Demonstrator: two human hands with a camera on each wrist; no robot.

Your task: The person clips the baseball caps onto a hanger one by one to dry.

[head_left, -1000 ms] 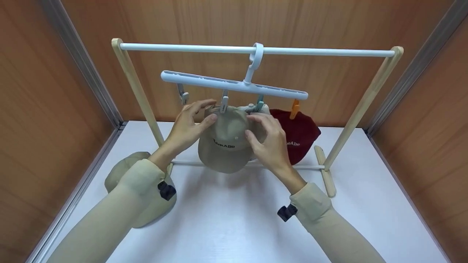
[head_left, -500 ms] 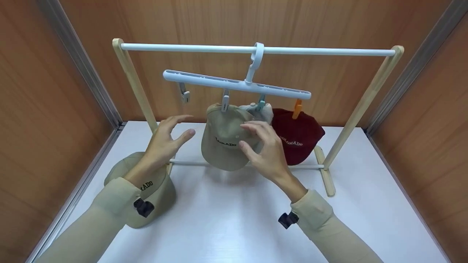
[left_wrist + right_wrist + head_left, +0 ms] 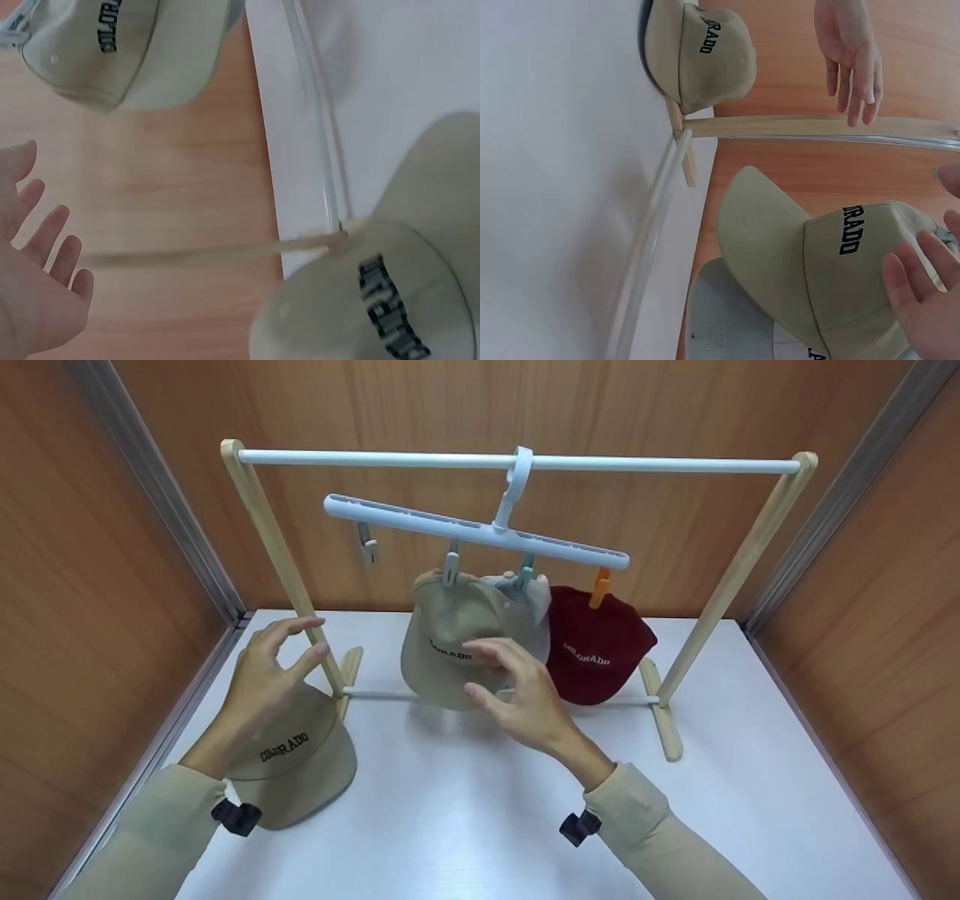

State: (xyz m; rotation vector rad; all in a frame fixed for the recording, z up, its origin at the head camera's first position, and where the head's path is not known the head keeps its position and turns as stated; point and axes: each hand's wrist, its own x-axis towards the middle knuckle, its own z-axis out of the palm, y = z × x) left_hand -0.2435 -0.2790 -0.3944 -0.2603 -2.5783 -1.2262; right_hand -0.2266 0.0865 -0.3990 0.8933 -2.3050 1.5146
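Note:
My left hand (image 3: 259,679), fingers spread and holding nothing, hovers above a beige cap (image 3: 307,791) lettered COLORADO on the white table. My right hand (image 3: 525,701) is just in front of a second beige cap (image 3: 442,679), its thumb and fingers loosely curved around air. A grey clip (image 3: 451,568) holds that cap below a pale blue hanger (image 3: 420,521). Behind it, a light grey-blue cap (image 3: 536,596) hangs from a teal clip (image 3: 524,577) and is partly hidden. To the right, an orange clip (image 3: 599,589) carries a maroon cap (image 3: 600,660).
The hanger hooks over the white rail (image 3: 637,465) of a wooden-legged rack, tilting down to the right. One grey clip (image 3: 368,547) at its left end holds nothing. A lower white bar (image 3: 382,694) joins the rack's feet. Wood-grain panels (image 3: 885,622) enclose the table.
My left hand has come off the hanging beige cap and moved left and down to the cap on the table. My right hand has drawn slightly down and left. The hanger tilts a little more.

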